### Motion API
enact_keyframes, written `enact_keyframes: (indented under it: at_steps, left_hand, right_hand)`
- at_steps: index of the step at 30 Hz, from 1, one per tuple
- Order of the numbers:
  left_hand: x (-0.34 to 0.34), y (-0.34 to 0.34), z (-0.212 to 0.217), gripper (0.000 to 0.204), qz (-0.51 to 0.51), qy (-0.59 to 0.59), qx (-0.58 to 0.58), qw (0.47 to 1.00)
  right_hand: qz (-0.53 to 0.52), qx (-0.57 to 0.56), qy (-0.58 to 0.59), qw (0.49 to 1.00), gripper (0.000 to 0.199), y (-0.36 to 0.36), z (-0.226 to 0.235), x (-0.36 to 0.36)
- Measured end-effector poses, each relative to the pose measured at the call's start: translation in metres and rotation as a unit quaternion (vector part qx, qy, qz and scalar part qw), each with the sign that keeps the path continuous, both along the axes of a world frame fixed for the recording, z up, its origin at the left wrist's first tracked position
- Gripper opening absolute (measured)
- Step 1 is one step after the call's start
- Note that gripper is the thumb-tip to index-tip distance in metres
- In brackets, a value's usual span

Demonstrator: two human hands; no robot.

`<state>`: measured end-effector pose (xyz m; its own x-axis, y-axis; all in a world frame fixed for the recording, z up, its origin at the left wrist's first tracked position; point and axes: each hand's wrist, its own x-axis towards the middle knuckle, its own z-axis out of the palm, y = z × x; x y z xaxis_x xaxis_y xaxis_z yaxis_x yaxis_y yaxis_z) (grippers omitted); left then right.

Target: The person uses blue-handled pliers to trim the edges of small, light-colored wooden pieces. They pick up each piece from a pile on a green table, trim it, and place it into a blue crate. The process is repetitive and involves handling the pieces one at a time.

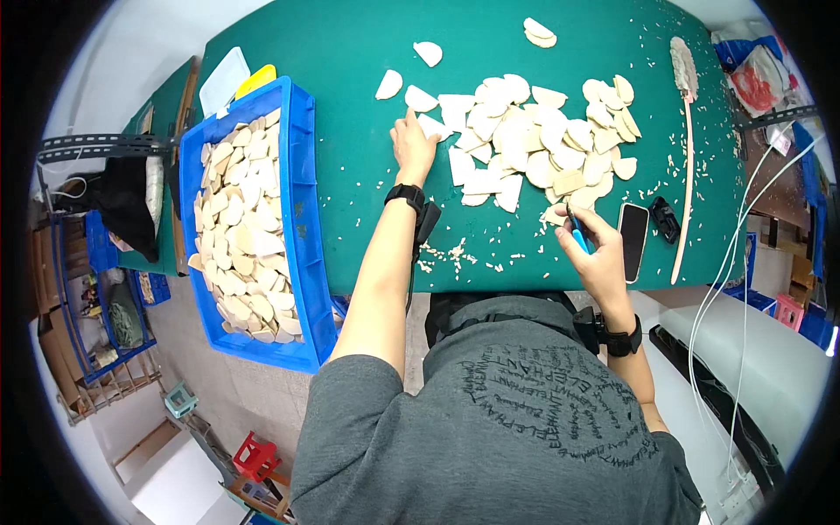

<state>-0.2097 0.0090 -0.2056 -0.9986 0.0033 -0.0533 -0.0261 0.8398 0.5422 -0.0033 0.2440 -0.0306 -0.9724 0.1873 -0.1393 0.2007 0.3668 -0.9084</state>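
Note:
On the green tabletop, my left hand [413,150] reaches forward with its fingers stretched out and apart. Its fingertips are at a flat cream-coloured piece [435,128] and just below a half-round cream piece [421,98]. My right hand [602,254] is closed round a slim blue and black tool [577,233], whose exact kind I cannot make out. Just past its fingertips lies a small cream piece [553,215], at the near side of a loose heap of flat cream pieces [525,136], some half-round, others straight-edged.
A blue plastic crate [304,201] full of similar pieces stands left. A phone [633,242], a small black object [665,220] and a long-handled brush [687,157] lie to the right. Pale scraps [455,254] litter the table; white cables [731,245] hang at the right.

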Motion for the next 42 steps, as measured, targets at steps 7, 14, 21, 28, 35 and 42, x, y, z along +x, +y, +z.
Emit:
enact_keyframes:
  at_steps: [7, 14, 21, 28, 35, 42]
  left_hand:
    - [0.058, 0.001, 0.063, 0.035, -0.022, -0.224, 0.554, 0.802]
    - [0.145, 0.001, 0.172, 0.033, -0.072, -0.196, 0.556, 0.804]
    - [0.173, -0.001, 0.194, 0.034, -0.075, -0.147, 0.522, 0.837]
    - [0.187, -0.003, 0.2, 0.033, -0.065, -0.127, 0.473, 0.869]
    - [0.192, -0.001, 0.205, 0.034, -0.071, -0.108, 0.442, 0.887]
    - [0.193, -0.007, 0.204, 0.034, -0.069, -0.09, 0.431, 0.895]
  right_hand:
    - [0.027, 0.014, -0.013, 0.999, 0.035, -0.011, -0.006, -0.011]
    - [0.114, 0.052, 0.088, 0.988, 0.035, -0.028, 0.017, -0.032]
    - [0.223, 0.092, 0.174, 0.955, 0.031, -0.026, 0.034, -0.033]
    - [0.257, 0.092, 0.199, 0.941, 0.029, -0.021, 0.038, -0.031]
    - [0.276, 0.076, 0.215, 0.934, 0.031, -0.018, 0.037, -0.03]
    - [0.291, 0.069, 0.188, 0.935, 0.033, -0.02, 0.028, -0.031]
